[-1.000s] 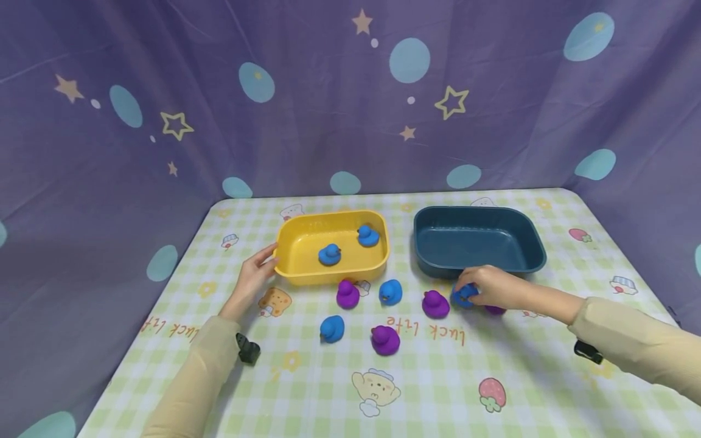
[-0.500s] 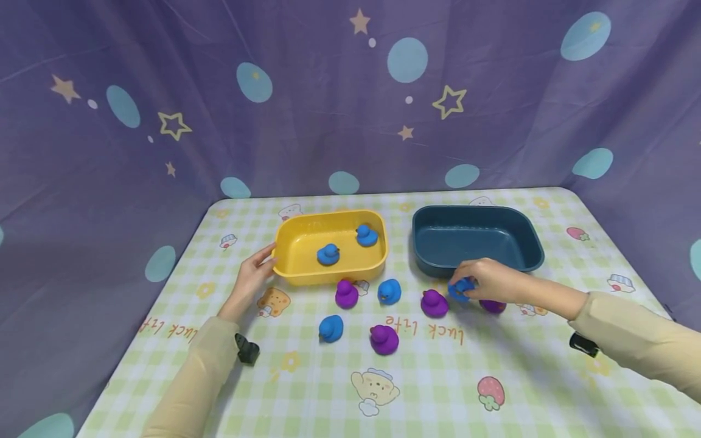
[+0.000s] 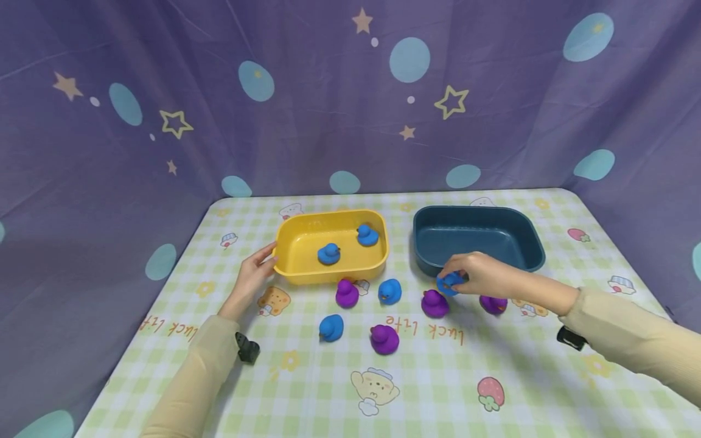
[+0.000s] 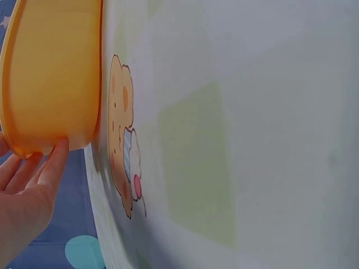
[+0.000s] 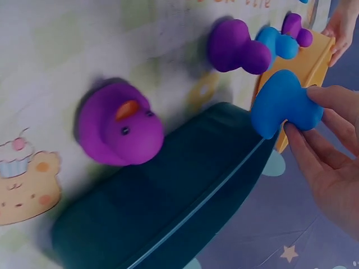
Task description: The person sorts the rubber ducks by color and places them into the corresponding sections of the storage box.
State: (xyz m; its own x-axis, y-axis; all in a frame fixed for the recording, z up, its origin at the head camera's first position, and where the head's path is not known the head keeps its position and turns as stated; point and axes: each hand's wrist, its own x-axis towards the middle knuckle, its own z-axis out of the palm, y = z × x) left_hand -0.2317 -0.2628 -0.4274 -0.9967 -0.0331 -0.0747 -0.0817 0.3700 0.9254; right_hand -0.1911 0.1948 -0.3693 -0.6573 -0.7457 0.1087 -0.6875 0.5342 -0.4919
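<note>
My right hand pinches a blue rubber duck between thumb and fingers. The duck is lifted near the front left of the dark teal bin. A purple duck lies just below it in the head view, and a second purple duck sits on the cloth beside the teal bin. My left hand touches the left end of the yellow bin with fairly straight fingertips at its rim and outer wall. Inside that bin are two blue ducks, one near the middle and one farther right.
In front of the bins lie a blue duck, a purple duck, another blue duck and another purple duck. A checked, printed cloth covers the table. A purple curtain hangs behind.
My right hand has raised the blue duck from beside the teal bin and carried it left, uncovering the purple duck behind the hand. My left hand stays at the yellow bin.
</note>
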